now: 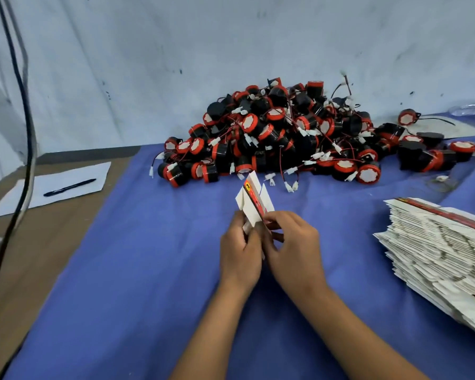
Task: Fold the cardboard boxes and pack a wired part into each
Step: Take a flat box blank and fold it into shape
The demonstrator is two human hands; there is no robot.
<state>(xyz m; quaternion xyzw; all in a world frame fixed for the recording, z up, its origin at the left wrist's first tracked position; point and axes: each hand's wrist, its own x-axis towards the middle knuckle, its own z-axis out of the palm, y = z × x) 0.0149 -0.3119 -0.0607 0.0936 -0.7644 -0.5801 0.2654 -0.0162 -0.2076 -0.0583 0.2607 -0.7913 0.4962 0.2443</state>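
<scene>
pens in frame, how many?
1. The pen lies on the white sheet of paper at the left, off the blue cloth. Others could be hidden under the pile of wired parts.

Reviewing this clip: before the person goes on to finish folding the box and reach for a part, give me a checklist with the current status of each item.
1. Box blank held by both hands: ok, the left hand and right hand grip its lower end.
2. Box opened into shape: not ok, flaps splay out, still partly flat.
3. Bottom flaps closed: cannot tell, the hands hide them.
4. Wired parts available: ok, a big pile lies on the blue cloth beyond the hands.
5. More flat blanks ready: ok, stacked to the right.
6. Part already in the box: not ok, none visible.
</scene>
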